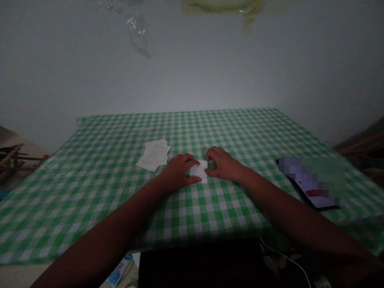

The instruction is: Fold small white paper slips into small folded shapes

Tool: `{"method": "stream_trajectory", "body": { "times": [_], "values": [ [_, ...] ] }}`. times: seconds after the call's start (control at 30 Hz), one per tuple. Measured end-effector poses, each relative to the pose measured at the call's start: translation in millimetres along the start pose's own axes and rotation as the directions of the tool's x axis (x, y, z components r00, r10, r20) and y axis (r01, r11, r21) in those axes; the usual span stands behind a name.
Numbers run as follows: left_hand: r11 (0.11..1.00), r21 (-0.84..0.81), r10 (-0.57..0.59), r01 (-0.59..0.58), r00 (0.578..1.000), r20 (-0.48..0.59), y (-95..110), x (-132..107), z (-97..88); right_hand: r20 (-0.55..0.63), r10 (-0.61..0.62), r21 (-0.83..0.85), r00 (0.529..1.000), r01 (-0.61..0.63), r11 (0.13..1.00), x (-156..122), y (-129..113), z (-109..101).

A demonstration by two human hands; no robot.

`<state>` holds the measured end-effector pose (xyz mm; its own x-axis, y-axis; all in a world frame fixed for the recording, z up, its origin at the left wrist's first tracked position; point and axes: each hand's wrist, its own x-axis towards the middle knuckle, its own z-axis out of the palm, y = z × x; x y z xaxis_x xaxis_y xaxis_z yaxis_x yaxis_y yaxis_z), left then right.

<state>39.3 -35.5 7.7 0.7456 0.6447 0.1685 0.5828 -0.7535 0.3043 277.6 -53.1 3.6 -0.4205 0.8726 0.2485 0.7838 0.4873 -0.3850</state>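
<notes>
A small white piece of printed paper (199, 172) lies on the checked cloth in front of me; it looks folded, though I cannot tell for sure. My left hand (181, 170) holds it from the left, index finger at its upper edge and thumb at its lower edge. From the right, my right hand (222, 164) grips the paper's right edge with curled fingers and thumb. Beyond my left hand, several loose printed sheets (153, 156) lie overlapping in an uneven pile.
A green-and-white checked tablecloth (192, 132) covers the table, which reaches back to a pale wall (192, 72). On the right, beyond my forearm, lies a dark-edged device with a lit, blurred-out screen (318, 192). A white cable (288, 256) hangs below the front edge.
</notes>
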Motion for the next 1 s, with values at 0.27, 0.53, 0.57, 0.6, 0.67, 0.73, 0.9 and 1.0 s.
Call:
{"method": "stream_trajectory", "body": {
  "times": [0.27,0.53,0.57,0.6,0.67,0.73,0.9,1.0],
  "values": [
    [1.0,0.012,-0.001,0.001,1.0,0.006,-0.1,0.8,-0.8,-0.112,0.176,-0.011,0.978,-0.178,0.984,12.1,14.5,6.5],
    [1.0,0.002,0.009,-0.009,1.0,-0.005,-1.8,-0.4,0.3,0.123,0.007,-0.007,0.992,-0.006,1.0,-7.3,-16.9,-9.3],
    [1.0,0.002,0.009,-0.009,1.0,-0.006,-1.6,-0.6,0.1,0.137,-0.021,-0.011,0.99,0.023,1.0,-9.3,-20.7,-9.8],
    [1.0,0.004,0.009,-0.009,1.0,-0.007,-1.2,-0.7,-0.3,0.135,-0.032,-0.014,0.99,0.034,0.999,-10.3,-23.3,-9.8],
    [1.0,0.007,0.008,-0.008,1.0,-0.005,-0.2,-0.7,-1.4,0.134,-0.031,-0.01,0.99,0.033,0.999,-9.6,-24.7,-9.2],
    [1.0,0.006,0.01,-0.01,1.0,-0.001,0.6,-0.4,-2.5,0.126,0.004,-0.013,0.992,-0.002,1.0,-6.8,-22.0,-9.5],
    [1.0,0.006,0.011,-0.011,1.0,0.001,0.4,0.3,-2.3,0.106,0.057,-0.04,0.993,-0.053,0.998,-5.3,-19.7,-15.7],
    [1.0,0.006,0.007,-0.007,1.0,-0.004,-0.3,-0.2,-1.5,0.148,0.005,-0.033,0.989,0.0,0.999,-10.4,-27.1,-16.8]
  ]
}}
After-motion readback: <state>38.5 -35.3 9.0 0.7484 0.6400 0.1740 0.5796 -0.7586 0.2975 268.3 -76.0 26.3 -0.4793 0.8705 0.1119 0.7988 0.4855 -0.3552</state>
